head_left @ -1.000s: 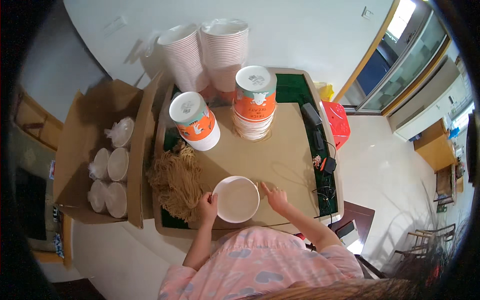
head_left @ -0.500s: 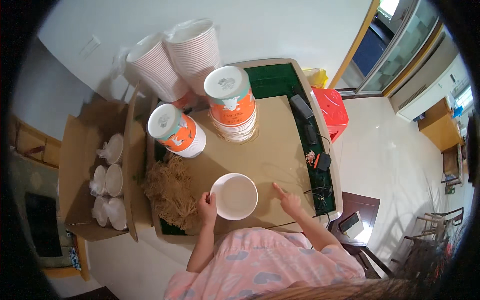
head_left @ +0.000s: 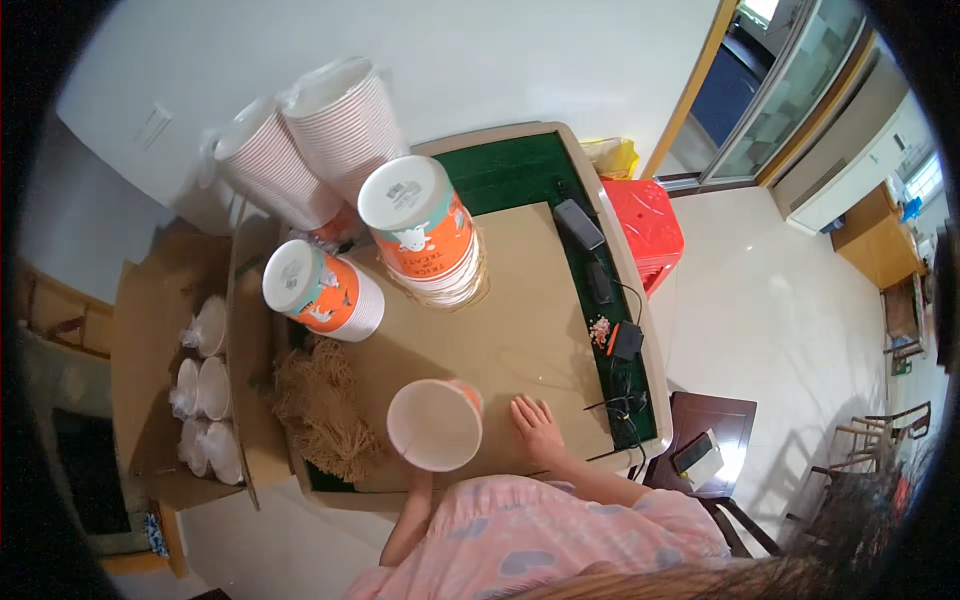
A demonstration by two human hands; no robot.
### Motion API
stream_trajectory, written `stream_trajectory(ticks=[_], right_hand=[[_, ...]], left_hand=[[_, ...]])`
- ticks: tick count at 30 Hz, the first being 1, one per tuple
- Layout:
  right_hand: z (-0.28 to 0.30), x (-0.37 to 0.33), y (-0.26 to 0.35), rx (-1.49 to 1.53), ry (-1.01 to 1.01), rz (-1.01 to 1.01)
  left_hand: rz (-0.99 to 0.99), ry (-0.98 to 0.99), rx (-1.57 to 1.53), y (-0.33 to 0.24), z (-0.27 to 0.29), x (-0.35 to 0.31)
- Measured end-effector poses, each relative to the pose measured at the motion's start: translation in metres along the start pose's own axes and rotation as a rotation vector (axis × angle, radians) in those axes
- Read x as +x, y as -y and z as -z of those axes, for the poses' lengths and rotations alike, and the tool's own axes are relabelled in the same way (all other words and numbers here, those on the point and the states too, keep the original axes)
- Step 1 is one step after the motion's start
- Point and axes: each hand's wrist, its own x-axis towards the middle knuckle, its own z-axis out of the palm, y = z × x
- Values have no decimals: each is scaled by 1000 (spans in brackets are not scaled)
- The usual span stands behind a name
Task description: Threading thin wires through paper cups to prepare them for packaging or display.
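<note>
Place: I believe that I am in a home.
Floor (head_left: 745,300): pale and shiny, running far to my right.
Doorway (head_left: 692,89): framed in wood, with a sliding glass door (head_left: 785,100).
Chairs (head_left: 890,420): wooden, well apart from me.
Cabinet (head_left: 880,235): also wooden, near a white unit (head_left: 850,150).
Clothes (head_left: 570,515): I wear pink cloth with hearts, like house wear.

Head view, taken through the left of two wide fisheye cameras worn side by side on the person's head, looking steeply downward and forward over the pink shirt (head_left: 545,515). The left hand (head_left: 419,482), right hand (head_left: 538,432) and table (head_left: 500,170) lie near the lens, the wall (head_left: 500,60) beyond at the top. The wide field also takes in the box (head_left: 145,320) at left and, farther off at right, the floor (head_left: 750,300) and slanting door frame (head_left: 692,88).
</note>
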Motion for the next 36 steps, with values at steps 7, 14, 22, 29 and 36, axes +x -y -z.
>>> stream_trajectory(ticks=[7,14,22,29,36], right_hand=[[4,66,-19,-133,-111,-290],[-2,116,-51,-225,-384,-587],[50,142,5,148,-530,-390],[95,189,114,265,-118,288],[79,177,96,225,64,255]], left_hand=[[148,-287,-97,34,-13,6],[192,-152,-488,11,19,37],[349,-19,-696,-18,61,68],[258,333,-1018,-93,87,93],[366,166,-984,-100,107,90]])
